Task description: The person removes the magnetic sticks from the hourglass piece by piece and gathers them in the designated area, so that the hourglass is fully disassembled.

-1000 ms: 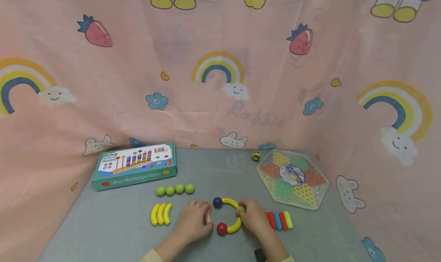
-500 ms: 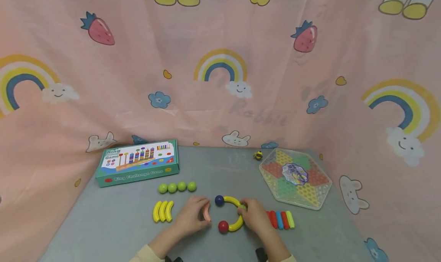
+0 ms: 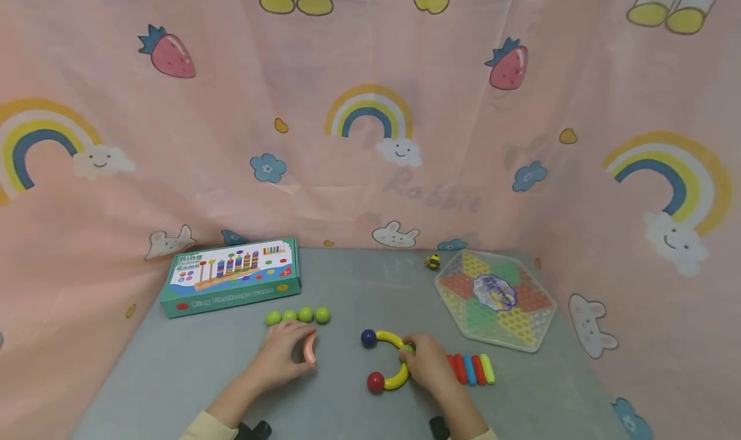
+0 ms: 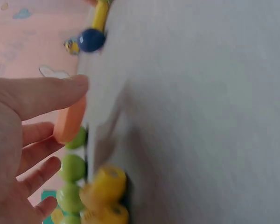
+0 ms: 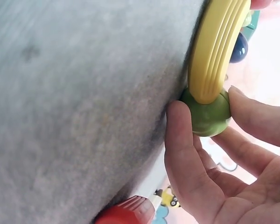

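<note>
My left hand (image 3: 283, 351) pinches a peach-orange curved piece (image 3: 310, 348) between thumb and fingertips, left of a half ring of toy parts. In the left wrist view the orange piece (image 4: 71, 119) shows under the thumb, with yellow curved pieces (image 4: 107, 186) below; the hand hides those in the head view. The half ring has a blue ball (image 3: 368, 338), a yellow curved piece (image 3: 389, 338), a green ball (image 5: 207, 114), another yellow curved piece (image 3: 397, 378) and a red ball (image 3: 375, 382). My right hand (image 3: 427, 361) holds the green ball between thumb and fingers.
Several green balls (image 3: 305, 315) line up behind the left hand. Right of the right hand lie red, blue and yellow-green sticks (image 3: 478, 370). A Ring Challenge Game box (image 3: 231, 278), a hexagonal checkers box (image 3: 494, 298) and a small bee figure (image 3: 433, 262) stand farther back.
My left hand has moved left, away from the half ring, carrying the orange curved piece over toward the yellow pieces. The right hand keeps its hold on the green ball.
</note>
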{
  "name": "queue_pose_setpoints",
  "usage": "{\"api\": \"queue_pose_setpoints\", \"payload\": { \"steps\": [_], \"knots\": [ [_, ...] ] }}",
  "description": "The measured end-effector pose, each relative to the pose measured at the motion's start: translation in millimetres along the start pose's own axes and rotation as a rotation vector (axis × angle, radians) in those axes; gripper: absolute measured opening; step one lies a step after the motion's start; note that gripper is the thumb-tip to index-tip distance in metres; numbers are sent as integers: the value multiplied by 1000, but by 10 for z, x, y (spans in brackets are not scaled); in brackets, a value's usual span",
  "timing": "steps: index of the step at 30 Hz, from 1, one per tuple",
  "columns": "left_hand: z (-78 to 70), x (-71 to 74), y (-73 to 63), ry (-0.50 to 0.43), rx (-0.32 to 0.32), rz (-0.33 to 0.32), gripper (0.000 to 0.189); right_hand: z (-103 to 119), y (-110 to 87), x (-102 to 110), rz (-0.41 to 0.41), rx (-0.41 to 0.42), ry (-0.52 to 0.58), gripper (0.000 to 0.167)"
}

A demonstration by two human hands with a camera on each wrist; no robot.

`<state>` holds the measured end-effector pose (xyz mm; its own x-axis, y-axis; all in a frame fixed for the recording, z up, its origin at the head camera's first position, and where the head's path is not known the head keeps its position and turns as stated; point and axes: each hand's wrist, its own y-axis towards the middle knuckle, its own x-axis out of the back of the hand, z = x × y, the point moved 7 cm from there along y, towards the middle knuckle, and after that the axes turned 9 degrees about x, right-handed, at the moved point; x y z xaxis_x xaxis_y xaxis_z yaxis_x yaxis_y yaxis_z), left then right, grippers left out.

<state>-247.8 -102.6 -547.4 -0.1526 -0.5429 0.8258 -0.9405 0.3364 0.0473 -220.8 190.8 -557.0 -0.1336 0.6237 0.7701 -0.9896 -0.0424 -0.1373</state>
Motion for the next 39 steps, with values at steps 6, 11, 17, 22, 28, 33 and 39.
{"api": "queue_pose_setpoints", "payload": {
  "steps": [6,11,17,22,28,33,39],
  "knots": [
    [238,-20,-40,67,41,68,66,-15,22,-54,15,-8,29,27],
    [273,-5,-69,77,46,75,65,-27,23,-46,27,-22,37,29],
    [244,32,-71,86,79,87,68,-32,7,-14,37,-38,21,29],
    [156,39,-37,109,52,69,92,-12,9,1,27,-33,4,29],
    [-156,6,35,14,-68,52,88,-1,9,-12,17,-19,7,27],
    [-433,-131,138,-24,-108,84,77,-20,4,-26,26,-34,7,27],
    [-675,-410,282,12,-98,108,72,-18,-5,-16,33,-45,4,28]
  ]
}}
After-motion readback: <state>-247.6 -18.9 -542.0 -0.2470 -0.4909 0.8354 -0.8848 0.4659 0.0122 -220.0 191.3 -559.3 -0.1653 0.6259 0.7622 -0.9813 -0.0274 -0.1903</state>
